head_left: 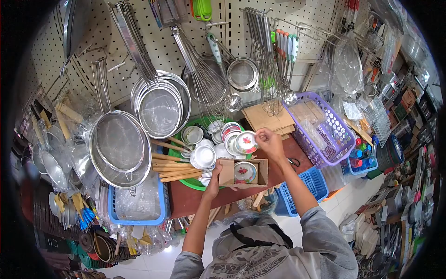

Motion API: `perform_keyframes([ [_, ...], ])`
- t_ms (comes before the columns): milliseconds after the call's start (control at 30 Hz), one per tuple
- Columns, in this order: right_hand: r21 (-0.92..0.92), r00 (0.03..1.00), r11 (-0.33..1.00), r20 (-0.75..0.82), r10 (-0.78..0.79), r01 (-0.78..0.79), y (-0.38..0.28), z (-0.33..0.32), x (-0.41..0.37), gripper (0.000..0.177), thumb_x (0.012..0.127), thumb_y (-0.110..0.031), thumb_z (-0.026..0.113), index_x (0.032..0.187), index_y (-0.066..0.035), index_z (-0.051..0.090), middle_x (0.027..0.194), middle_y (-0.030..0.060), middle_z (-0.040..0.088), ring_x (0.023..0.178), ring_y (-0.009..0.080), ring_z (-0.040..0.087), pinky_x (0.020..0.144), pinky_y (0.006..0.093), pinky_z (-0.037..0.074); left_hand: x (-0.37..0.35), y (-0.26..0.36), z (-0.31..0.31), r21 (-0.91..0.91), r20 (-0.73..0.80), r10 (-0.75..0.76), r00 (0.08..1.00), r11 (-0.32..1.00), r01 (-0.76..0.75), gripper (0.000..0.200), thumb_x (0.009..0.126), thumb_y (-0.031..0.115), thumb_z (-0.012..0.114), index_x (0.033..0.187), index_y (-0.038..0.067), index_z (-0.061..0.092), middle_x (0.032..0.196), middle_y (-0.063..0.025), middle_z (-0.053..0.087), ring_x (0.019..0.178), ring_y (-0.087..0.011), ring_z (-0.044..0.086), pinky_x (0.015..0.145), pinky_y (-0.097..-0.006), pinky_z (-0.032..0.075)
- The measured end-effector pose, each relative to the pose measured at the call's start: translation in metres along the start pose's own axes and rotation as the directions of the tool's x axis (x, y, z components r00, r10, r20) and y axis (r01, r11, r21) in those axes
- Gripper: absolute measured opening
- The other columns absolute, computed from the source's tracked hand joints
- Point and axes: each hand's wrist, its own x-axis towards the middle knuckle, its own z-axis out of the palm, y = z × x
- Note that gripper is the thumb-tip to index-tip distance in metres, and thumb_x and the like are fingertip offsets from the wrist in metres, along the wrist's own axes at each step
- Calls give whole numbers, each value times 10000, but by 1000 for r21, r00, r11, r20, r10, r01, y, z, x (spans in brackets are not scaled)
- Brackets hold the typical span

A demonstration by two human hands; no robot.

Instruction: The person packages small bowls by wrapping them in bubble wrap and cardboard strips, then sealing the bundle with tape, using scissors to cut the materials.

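My left hand (214, 182) grips the left side of a small open cardboard box (226, 173). A floral-patterned dish (245, 172) lies inside the box. Above the box, my right hand (269, 141) pinches the rim of another small floral dish (246, 142). Beside that dish, more small dishes (231, 131) are stacked in a green basin (198, 183). White cups or bowls (203, 156) sit in the basin, left of the box. Wooden handles (174, 169) stick out over its left side.
Flattened brown cardboard (267, 119) lies behind my right hand, beside a purple basket (326, 130). Blue baskets (306, 188) stand at the front right and front left. Strainers (160, 111) and whisks (204, 83) hang low from the pegboard. Scissors (293, 162) lie right of the box.
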Motion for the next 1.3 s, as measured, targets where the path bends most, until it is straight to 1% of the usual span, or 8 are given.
perform_keyframes([
  [67,71,994,994,-88,-72,78,-11,-16,3,128,855,-75,693,967,-17,674,849,37,705,703,64,634,578,221,500,-3,8,8,16,11,16,1000,1000,-16,712,906,597,462,1445,155,316,1336,-131,409,1150,-344,519,635,-524,616],
  [167,368,992,930,-114,52,-6,-55,-42,-1,137,871,-85,699,974,-3,663,853,33,696,689,47,619,538,190,474,-4,13,14,49,22,43,999,998,-44,658,920,591,442,1389,138,355,1287,-132,443,1118,-332,542,610,-518,617],
  [433,122,970,985,193,-146,124,-138,-66,-37,121,818,-78,751,900,-9,696,759,-4,680,650,10,594,558,169,464,-5,17,23,76,-30,68,997,995,-66,594,956,558,410,1381,147,344,1255,-136,484,1073,-318,585,535,-471,616],
  [700,-285,878,847,318,-357,448,-151,-59,-57,143,776,-204,765,867,-100,727,709,33,678,579,130,642,543,259,497,3,7,10,63,31,45,999,997,-47,580,969,545,382,1376,135,334,1245,-133,478,1075,-303,577,516,-456,613],
  [800,-399,875,796,364,-319,456,-144,-53,-62,151,785,-271,746,865,-144,738,715,39,679,596,200,646,541,324,488,5,1,5,50,28,32,999,998,-33,584,965,545,385,1372,129,334,1238,-135,473,1071,-304,575,513,-451,612],
  [1000,-555,883,707,410,-227,439,-136,-40,-70,161,761,-288,759,865,-166,771,717,31,685,663,208,605,574,358,492,1,5,10,91,6,61,998,994,-61,597,952,548,394,1370,125,335,1239,-144,466,1069,-314,572,505,-448,609],
  [1200,-576,848,625,412,-334,526,-125,-30,-73,158,775,-307,739,886,-202,782,703,25,685,647,208,580,562,353,479,0,7,13,94,28,68,997,993,-70,591,941,557,396,1343,126,350,1226,-154,477,1044,-317,589,480,-443,602],
  [1300,-611,863,627,453,-223,483,-135,-31,-73,172,817,-315,709,892,-177,778,735,94,689,700,266,617,615,393,497,-6,18,25,113,11,64,998,991,-64,581,940,555,406,1330,127,357,1201,-153,499,977,-316,625,475,-435,600],
])
